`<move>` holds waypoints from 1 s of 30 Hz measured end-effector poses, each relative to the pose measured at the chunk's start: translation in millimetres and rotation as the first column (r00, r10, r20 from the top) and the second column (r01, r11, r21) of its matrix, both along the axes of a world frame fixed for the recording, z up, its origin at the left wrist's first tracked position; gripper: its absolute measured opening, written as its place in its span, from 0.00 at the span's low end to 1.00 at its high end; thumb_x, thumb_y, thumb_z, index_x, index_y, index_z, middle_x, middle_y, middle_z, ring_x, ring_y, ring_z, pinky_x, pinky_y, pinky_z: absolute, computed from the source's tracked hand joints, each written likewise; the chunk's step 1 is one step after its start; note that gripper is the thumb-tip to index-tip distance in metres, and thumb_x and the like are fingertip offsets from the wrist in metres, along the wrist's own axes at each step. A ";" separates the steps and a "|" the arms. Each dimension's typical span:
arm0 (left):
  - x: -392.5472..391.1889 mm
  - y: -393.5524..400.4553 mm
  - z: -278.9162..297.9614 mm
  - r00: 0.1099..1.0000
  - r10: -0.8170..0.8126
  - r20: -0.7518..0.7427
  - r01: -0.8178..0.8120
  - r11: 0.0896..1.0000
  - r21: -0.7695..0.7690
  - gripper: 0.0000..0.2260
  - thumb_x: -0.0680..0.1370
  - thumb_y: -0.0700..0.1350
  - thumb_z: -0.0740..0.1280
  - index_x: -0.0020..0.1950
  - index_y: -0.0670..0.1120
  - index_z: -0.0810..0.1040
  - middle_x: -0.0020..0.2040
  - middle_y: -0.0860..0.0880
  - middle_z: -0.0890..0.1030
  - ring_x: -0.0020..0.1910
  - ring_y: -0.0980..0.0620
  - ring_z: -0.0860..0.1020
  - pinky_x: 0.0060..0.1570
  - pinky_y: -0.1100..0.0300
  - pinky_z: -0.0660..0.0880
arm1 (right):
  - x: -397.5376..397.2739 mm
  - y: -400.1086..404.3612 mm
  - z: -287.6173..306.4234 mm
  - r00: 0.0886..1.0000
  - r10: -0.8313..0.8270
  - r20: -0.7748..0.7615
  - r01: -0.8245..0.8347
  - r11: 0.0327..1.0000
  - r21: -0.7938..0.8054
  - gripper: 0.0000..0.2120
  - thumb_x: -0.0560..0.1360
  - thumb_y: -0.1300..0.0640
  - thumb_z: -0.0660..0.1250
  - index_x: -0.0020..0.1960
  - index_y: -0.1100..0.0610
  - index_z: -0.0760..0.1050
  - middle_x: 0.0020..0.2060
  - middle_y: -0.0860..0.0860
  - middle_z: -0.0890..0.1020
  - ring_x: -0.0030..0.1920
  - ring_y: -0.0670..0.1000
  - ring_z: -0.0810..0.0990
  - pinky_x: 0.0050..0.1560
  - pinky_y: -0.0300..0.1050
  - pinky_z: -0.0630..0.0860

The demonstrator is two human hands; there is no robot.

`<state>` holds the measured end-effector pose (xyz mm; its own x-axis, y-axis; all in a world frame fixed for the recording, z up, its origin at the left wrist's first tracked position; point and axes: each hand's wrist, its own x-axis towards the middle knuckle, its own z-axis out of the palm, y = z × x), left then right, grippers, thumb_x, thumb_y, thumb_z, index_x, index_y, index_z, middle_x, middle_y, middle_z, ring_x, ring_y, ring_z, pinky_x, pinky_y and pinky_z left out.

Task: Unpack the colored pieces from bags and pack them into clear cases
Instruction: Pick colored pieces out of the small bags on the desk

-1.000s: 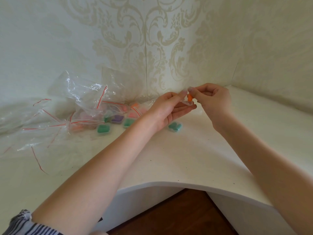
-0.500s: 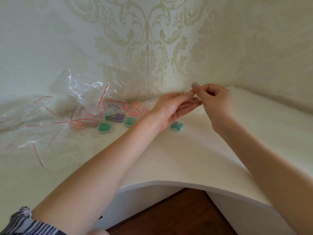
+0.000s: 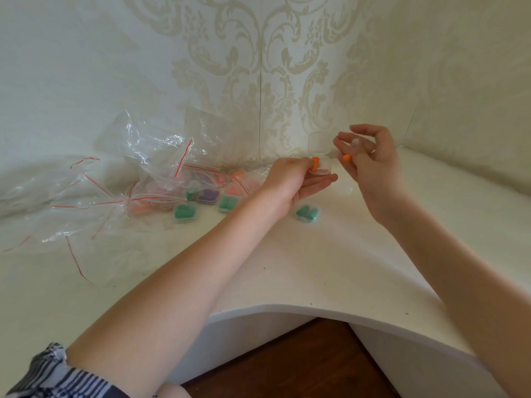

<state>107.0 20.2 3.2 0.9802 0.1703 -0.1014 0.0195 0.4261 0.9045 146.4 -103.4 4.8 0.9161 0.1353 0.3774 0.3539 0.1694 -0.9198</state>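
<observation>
My left hand (image 3: 290, 180) holds a small clear case (image 3: 323, 169) with one orange piece (image 3: 315, 164) standing in it, pinned by the thumb. A short way to the right, my right hand (image 3: 373, 156) is lifted above the white desk (image 3: 316, 259) and pinches a second orange piece (image 3: 347, 158) between its fingers. Closed clear cases with green pieces lie on the desk: one (image 3: 308, 212) just under my left hand, others (image 3: 184, 211) (image 3: 228, 203) further left, plus a purple one (image 3: 207, 195).
Crumpled clear zip bags with red strips (image 3: 120, 196) are heaped at the back left, some still holding pink and orange pieces (image 3: 242, 182). Patterned walls close the corner behind. The desk's curved front edge (image 3: 287, 307) drops to a wooden floor.
My hands, joined over the clear case before, have drawn apart. The right hand moved right and up with one orange piece; the left hand keeps the case with the other.
</observation>
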 end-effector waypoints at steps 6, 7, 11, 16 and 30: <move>-3.4 -7.3 1.6 0.995 -0.097 -0.010 0.098 0.993 0.068 0.08 0.80 0.37 0.61 0.52 0.35 0.77 0.37 0.42 0.83 0.35 0.50 0.84 0.37 0.62 0.81 | -3.9 3.2 -9.1 0.952 -0.003 0.306 0.102 0.945 -0.309 0.18 0.81 0.66 0.51 0.68 0.51 0.60 0.67 0.49 0.70 0.65 0.39 0.71 0.60 0.34 0.70; -4.2 -8.4 1.5 0.994 -0.112 -0.012 0.113 0.989 0.095 0.07 0.79 0.37 0.61 0.48 0.37 0.78 0.37 0.43 0.84 0.35 0.51 0.83 0.39 0.62 0.81 | -4.6 4.6 -10.3 0.944 0.017 0.328 0.104 0.932 -0.347 0.20 0.81 0.67 0.50 0.70 0.52 0.58 0.70 0.50 0.67 0.69 0.41 0.67 0.63 0.33 0.67; -6.4 -8.6 -0.3 0.991 -0.133 0.003 0.131 0.980 0.151 0.09 0.78 0.35 0.60 0.42 0.38 0.79 0.36 0.44 0.83 0.36 0.51 0.83 0.42 0.61 0.81 | -6.9 5.0 -10.5 0.962 0.072 0.264 0.042 0.915 -0.402 0.24 0.80 0.68 0.52 0.73 0.53 0.53 0.74 0.53 0.60 0.73 0.46 0.61 0.68 0.33 0.63; -6.1 -6.7 2.8 0.995 -0.101 0.023 0.098 0.992 0.082 0.07 0.79 0.36 0.62 0.48 0.36 0.79 0.41 0.41 0.84 0.38 0.50 0.84 0.40 0.63 0.81 | -3.1 0.2 -9.6 0.959 -0.175 0.225 0.244 0.910 -0.334 0.16 0.75 0.53 0.69 0.56 0.54 0.66 0.57 0.49 0.73 0.56 0.47 0.78 0.49 0.35 0.74; -6.0 -8.3 2.9 0.992 -0.122 0.024 0.119 0.988 0.101 0.11 0.79 0.39 0.64 0.57 0.33 0.78 0.50 0.38 0.83 0.47 0.46 0.84 0.43 0.62 0.81 | 4.4 -6.7 -4.7 0.950 -0.175 0.260 0.271 0.875 -0.401 0.07 0.75 0.52 0.68 0.39 0.52 0.78 0.50 0.51 0.79 0.44 0.39 0.75 0.41 0.24 0.67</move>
